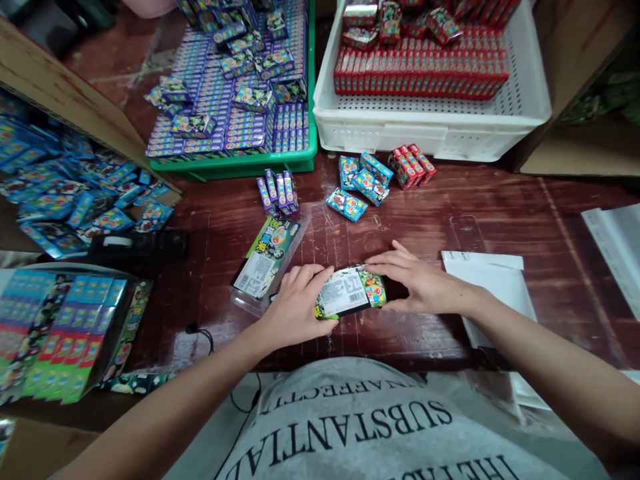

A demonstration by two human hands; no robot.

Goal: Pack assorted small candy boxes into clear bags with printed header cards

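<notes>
Between my two hands, near the table's front edge, is a green and black package (345, 293) with a white barcode label facing up. My left hand (301, 303) is wrapped round its left end. At the right end, the fingers of my right hand (407, 279) grip its top and bottom edges. A similar package (267, 257) lies tilted in clear plastic just beyond my left hand. Further back stand several small purple boxes (279, 191), with blue boxes (367, 180) lying loose and red boxes (411, 166) grouped beside them.
A green tray (293, 160) of purple boxes and a white basket (380, 133) of red boxes stand at the back. Blue boxes (100, 193) fill a carton at left, above stacked multicoloured packages (75, 333). White folded card (493, 287) lies at right.
</notes>
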